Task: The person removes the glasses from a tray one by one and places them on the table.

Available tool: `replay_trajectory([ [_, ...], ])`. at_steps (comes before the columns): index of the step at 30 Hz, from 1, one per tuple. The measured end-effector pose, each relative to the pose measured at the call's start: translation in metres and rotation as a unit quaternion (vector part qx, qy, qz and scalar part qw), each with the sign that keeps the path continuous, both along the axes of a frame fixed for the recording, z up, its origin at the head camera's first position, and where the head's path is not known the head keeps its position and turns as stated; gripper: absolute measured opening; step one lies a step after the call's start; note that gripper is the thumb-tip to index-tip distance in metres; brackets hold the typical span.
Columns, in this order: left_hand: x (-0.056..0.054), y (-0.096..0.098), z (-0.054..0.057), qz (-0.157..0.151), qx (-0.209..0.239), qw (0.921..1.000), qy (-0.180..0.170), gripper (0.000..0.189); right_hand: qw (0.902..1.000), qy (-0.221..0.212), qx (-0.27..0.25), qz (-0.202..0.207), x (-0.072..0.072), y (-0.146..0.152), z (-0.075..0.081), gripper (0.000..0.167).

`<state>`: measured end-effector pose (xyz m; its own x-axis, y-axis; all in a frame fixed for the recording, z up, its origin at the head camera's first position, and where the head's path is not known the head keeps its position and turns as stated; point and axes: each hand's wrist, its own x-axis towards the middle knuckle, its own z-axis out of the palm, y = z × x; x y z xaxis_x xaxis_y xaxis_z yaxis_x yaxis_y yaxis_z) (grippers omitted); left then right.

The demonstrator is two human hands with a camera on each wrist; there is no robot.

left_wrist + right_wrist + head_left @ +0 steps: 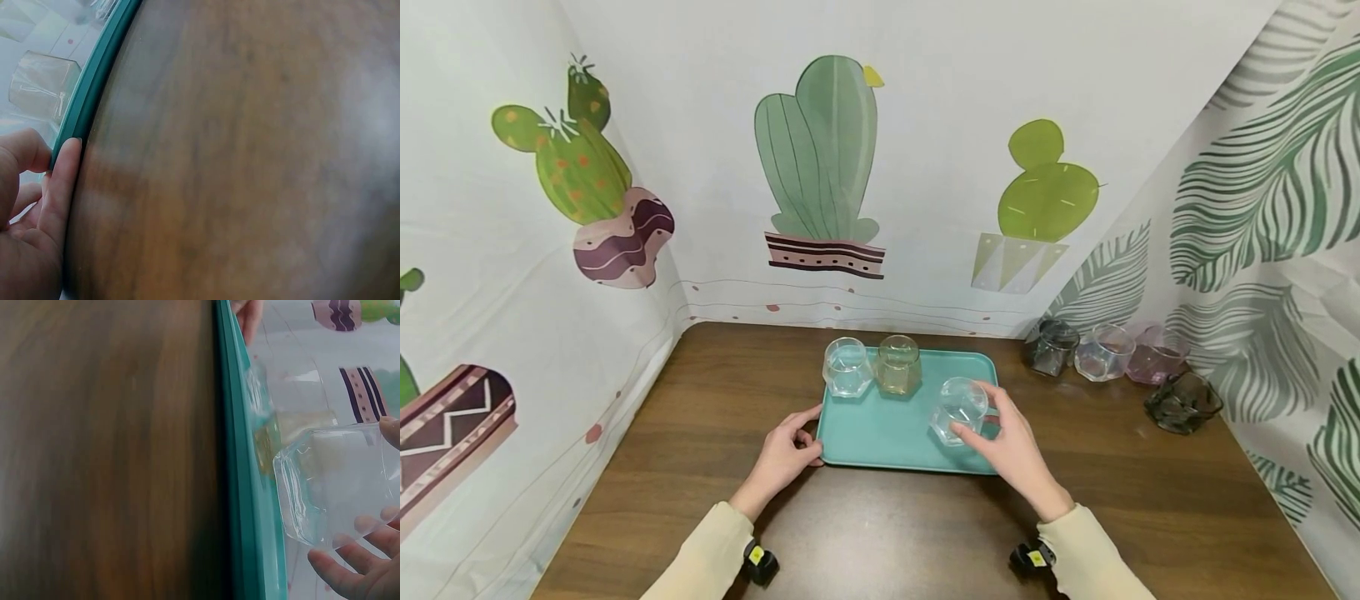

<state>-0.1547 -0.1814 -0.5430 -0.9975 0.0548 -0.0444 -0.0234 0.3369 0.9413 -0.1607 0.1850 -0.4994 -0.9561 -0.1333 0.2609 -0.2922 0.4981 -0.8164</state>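
1. A brown wood-grain table [880, 525] fills the lower view, its near middle catching a pale sheen.
2. White cloth [925, 125] hangs behind and at the left, printed with potted cacti [835, 150]; the cloth at the right carries large striped leaves [1270, 167].
3. A teal rectangular tray [872, 433] lies on the table, near the middle.
4. The left hand [786, 450] pinches the tray's rim near its front-left corner.
5. The right hand [1015, 446] grips a clear faceted glass [958, 408] over the tray's right side; I cannot tell whether its base touches.
6. At the tray's back left, another clear glass [847, 367] stands just beside an amber glass [898, 365].
7. On the table's back right, a dark grey glass [1052, 348], an iridescent glass [1103, 352] and a pink glass [1157, 354] form a row, with a smoky glass [1183, 402] nearer the person.
8. Both sleeves [707, 550] are pale cream.
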Motion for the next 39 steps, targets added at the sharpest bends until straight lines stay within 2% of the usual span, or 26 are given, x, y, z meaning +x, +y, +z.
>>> replay_trajectory([
  [8,0.000,0.000,0.000,0.000,0.002,1.0000,0.001,0.062,0.9981,0.027,0.023,-0.050,0.002,0.039,0.001,0.067],
  [17,0.001,-0.001,-0.001,0.001,0.000,1.0000,0.008,0.061,0.9917,0.048,0.053,-0.107,0.000,0.077,0.004,0.069],
  [23,0.000,0.000,-0.002,0.000,0.005,0.9999,0.009,0.062,0.9862,0.032,0.068,-0.147,-0.001,0.100,0.006,0.069],
  [31,0.000,-0.001,-0.001,-0.002,0.010,0.9999,0.009,0.062,0.9803,0.003,0.083,-0.180,-0.001,0.132,0.003,0.073],
  [39,0.001,-0.001,-0.001,-0.003,0.010,0.9999,0.012,0.063,0.9715,-0.002,0.068,-0.227,-0.005,0.159,0.002,0.075],
])
